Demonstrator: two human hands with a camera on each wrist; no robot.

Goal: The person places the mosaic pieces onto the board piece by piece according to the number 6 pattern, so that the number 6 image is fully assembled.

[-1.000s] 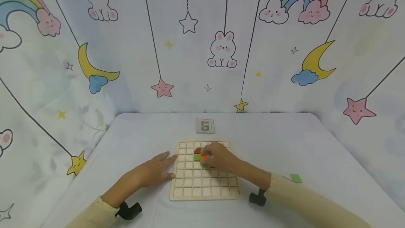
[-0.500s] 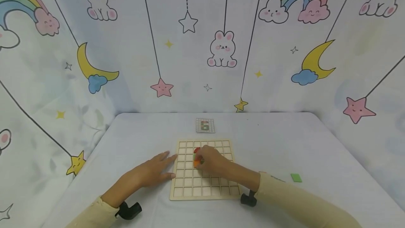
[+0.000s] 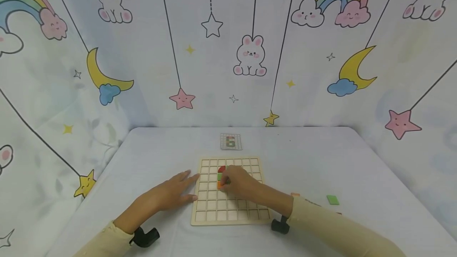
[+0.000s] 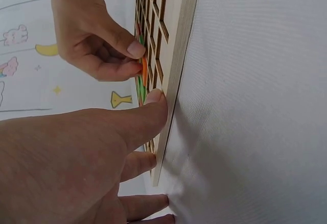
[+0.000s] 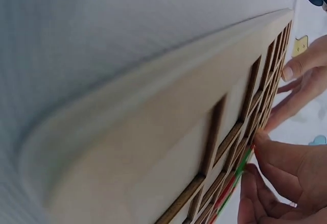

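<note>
A pale wooden grid board [image 3: 210,216] lies on the white table. My right hand [image 3: 242,181] is over its middle, thumb and fingertips pinching an orange tile [image 3: 219,185] at a grid cell. The left wrist view shows that orange tile [image 4: 144,72] low against the board, under the fingertips. Behind it in the same column are a green tile [image 3: 219,177] and a red rounded tile [image 3: 221,169]. Other tiles are partly hidden by the right hand. My left hand [image 3: 171,193] lies with fingers spread, its thumb and fingertips touching the board's left edge.
Beyond the board lies a small card [image 3: 230,141] printed with a coloured figure on a grid. To the right are a loose green tile [image 3: 333,200] and an orange tile [image 3: 295,194], partly covered by the right sleeve [image 3: 328,221].
My right hand has moved left across the board with the orange tile, which now sits at the cell in front of the green tile. The left hand has stayed put.
</note>
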